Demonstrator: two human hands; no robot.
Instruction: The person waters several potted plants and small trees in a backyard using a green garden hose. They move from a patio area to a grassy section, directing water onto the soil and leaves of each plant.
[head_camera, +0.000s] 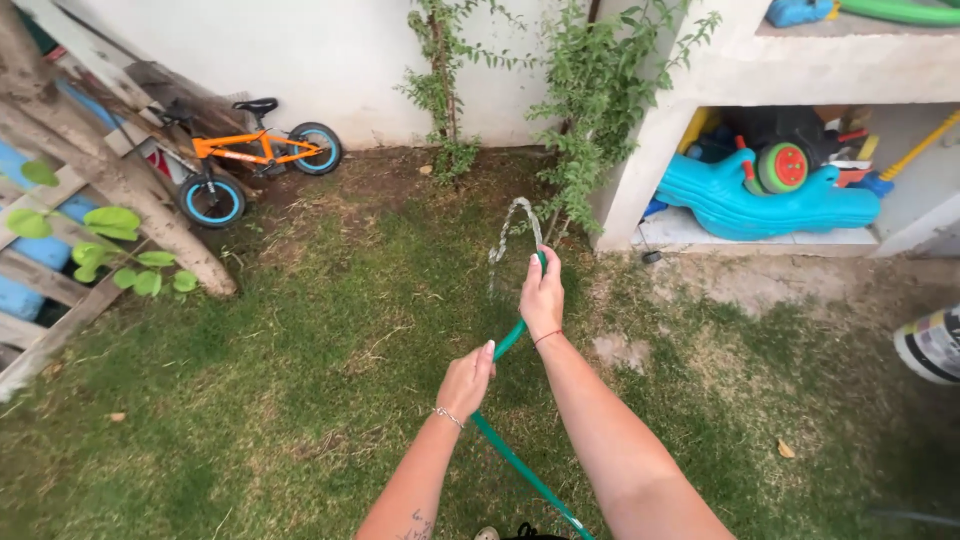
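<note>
Right hand (541, 297): closed around the end of a green hose (508, 343), thumb side up near the outlet; a thin arc of water (512, 222) leaves it toward 12 o'clock and bends left. Red cord on that wrist.

Left hand (466, 381): closed on the same hose lower down, at 7 o'clock from the right hand; bracelet on the wrist.

Hose: long axis runs from 5 o'clock at the bottom edge of the view up to 12 o'clock, passing through the left hand first, then the right. The right hand is nearer the outlet; the left is nearer the body.

Grass (300, 380): patchy lawn underfoot, open on all sides of the hands, barest at 2 o'clock.

Climbing plants (590, 110): against the white wall (330, 50) at 12 o'clock, just beyond the water.

Orange bicycle (255, 160): at 10 o'clock, leaning by wooden pallets (60, 260), well apart from the hands.

Concrete shelf (830, 70): at 2 o'clock, with a blue plastic toy (760, 205) in the recess below.

Bucket (932, 345): at 3 o'clock, cut off by the edge of the view.
</note>
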